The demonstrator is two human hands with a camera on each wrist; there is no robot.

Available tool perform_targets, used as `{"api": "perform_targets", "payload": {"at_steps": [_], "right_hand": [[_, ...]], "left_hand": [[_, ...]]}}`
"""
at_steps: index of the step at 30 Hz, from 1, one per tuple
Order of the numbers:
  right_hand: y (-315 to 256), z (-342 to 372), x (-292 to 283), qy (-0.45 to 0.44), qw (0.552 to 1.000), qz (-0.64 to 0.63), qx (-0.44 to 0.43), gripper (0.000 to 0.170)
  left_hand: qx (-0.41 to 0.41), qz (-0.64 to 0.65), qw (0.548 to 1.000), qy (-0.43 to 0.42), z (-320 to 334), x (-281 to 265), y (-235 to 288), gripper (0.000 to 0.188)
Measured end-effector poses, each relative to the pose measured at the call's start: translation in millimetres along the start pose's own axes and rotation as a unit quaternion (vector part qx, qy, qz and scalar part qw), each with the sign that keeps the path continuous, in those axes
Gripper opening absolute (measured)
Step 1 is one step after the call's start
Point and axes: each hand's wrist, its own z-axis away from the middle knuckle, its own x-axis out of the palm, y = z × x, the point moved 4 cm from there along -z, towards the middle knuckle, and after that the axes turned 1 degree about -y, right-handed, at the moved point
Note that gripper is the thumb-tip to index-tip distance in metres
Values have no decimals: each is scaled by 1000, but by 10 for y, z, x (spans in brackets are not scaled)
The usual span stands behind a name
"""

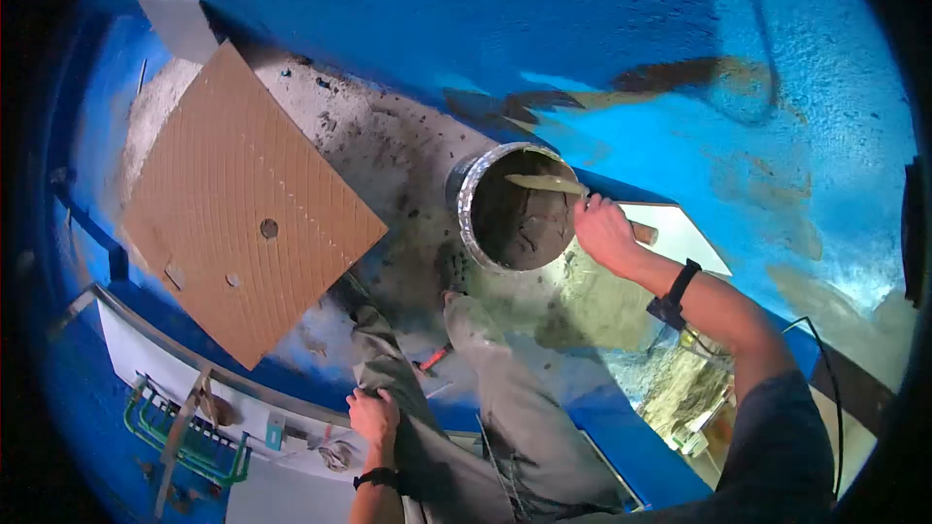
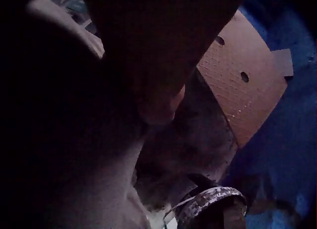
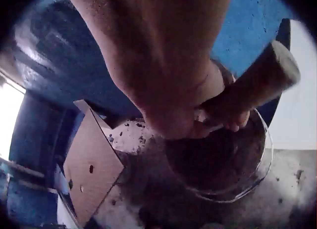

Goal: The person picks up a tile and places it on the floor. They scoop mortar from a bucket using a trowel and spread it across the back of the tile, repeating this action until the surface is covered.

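Observation:
My right hand [image 1: 610, 233] grips a trowel by its wooden handle [image 1: 644, 233], which juts out behind the fist in the right wrist view. The trowel's blade [image 1: 544, 182], coated with pale mortar, reaches over the mouth of a round bucket [image 1: 469, 196]. Grey-brown mortar [image 1: 529, 233] lies inside, its surface uneven. The bucket's rim is crusted and a thin wire handle hangs at its side. My left hand [image 1: 374, 414] rests on the trousered leg [image 1: 388, 354], holding no tool; its fingers are mostly dark in the left wrist view.
Left of the bucket, a large brown ribbed tile [image 1: 228, 175] with holes leans at a slant. A red-handled tool [image 1: 434, 359] lies between the feet. Green pipes [image 1: 184, 446] run at lower left. A white panel [image 1: 680, 233] stands right of the bucket, below the blue wall [image 1: 582, 29].

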Motion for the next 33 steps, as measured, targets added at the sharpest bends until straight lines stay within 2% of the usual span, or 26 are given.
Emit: {"api": "perform_targets", "payload": {"at_steps": [1, 2, 4, 5, 7, 8, 9, 11, 12, 13, 15, 17, 20, 21, 22, 24, 25, 27, 28, 29, 31, 32, 33], "right_hand": [[-31, -129, -23, 36, 995, 95, -18, 25], [-42, -287, 4, 30, 994, 99, -25, 25], [-107, -589, 106, 39, 968, 245, -40, 28], [-120, -706, 236, 33, 967, 247, -46, 28], [-76, -963, 662, -190, 967, 166, 26, 25], [-97, -873, 750, -132, 979, 147, 47, 20], [-141, -840, 897, -141, 978, 150, 36, 20], [-185, -728, 1142, -245, 965, 90, 26, 20], [-195, -620, 1131, -207, 976, 72, -7, 17], [-202, -570, 1135, -213, 974, 74, -5, 17], [-191, -529, 1142, -294, 955, -36, 1, 20], [-187, -455, 1539, -324, 935, -139, -16, 23], [-374, -348, 2377, -413, 882, -84, -211, 19], [-472, -302, 2118, -447, 864, -200, -121, 14], [-583, -319, 1832, -468, 826, -311, -30, 13], [-790, -366, 1300, -486, 697, -507, 149, 23], [-848, -436, 1204, -488, 697, -506, 141, 23], [-906, -567, 1039, -478, 600, -617, 177, 26], [-903, -670, 728, -501, 562, -625, 207, 30], [-848, -801, 739, -503, 563, -624, 200, 30], [-784, -944, 781, -528, 282, -741, 304, 34], [-684, -1023, 842, -475, 295, -793, 241, 33], [-602, -1010, 857, -513, 102, -799, 298, 32]], "left_hand": [[-15, -8, 1000, -10, 9, 53, 2, 46], [-20, -7, 1000, -19, 4, 119, -27, 46], [12, 9, 1000, 11, 5, 183, -118, 46], [10, 8, 1000, 3, 11, 165, -109, 46], [-21, 28, 999, 2, -5, 75, -85, 48], [-28, 27, 999, -16, -48, 178, -160, 50], [-36, 23, 999, -27, -27, 263, -253, 50], [20, 2, 999, 35, -38, 303, -291, 52], [26, -12, 997, 75, -64, 308, -269, 50], [29, -13, 997, 70, -96, 303, -277, 50], [-27, 8, 1000, -11, -118, 101, -111, 47], [-32, 9, 999, -14, -126, 16, -56, 46], [-30, -2, 1000, -3, -225, -36, 34, 44], [-21, -15, 1000, 2, -225, -73, 26, 44], [-28, -19, 999, 5, -261, -112, 16, 44], [-15, -7, 1000, 6, -300, -175, 44, 42], [-23, -8, 1000, 9, -312, -187, 56, 42], [4, -39, 997, 71, -329, -241, 121, 40], [-6, -49, 998, 37, -350, -293, 166, 39], [-13, -49, 998, 40, -359, -324, 191, 39], [-13, -47, 999, 24, -405, -340, 251, 38], [-7, -44, 999, 28, -397, -354, 283, 38], [-8, -46, 999, 26, -359, -341, 286, 38]]}}
